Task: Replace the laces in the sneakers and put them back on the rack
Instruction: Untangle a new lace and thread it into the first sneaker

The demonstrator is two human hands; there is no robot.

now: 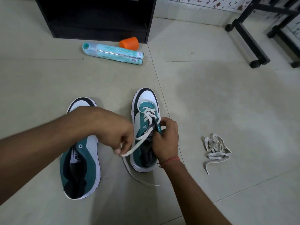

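Sneaker (146, 127) on floor (211, 103), teal w/ white toe, dark trim, white sole; white lace (141, 140) crossed thru front eyelets only. Right hand (165, 140) gripping tongue, fingers curled round it. Left hand (120, 137) pinching loose lace end, pulled out to left. Second sneaker (81, 163) just beside, unlaced. Loose lace pile (215, 148) well apart at right. Spray can (113, 53), orange cap (129, 43) near dark rack (97, 18).

A teal spray can (113, 53) lies on its side on the pale tiled floor (211, 95); an orange plastic cup (129, 43), also tipped over, rests just behind it, near the can's base end; at the upper right stands a black metal frame (253, 34) on small castors, before a wall with a floral pattern (203, 2).
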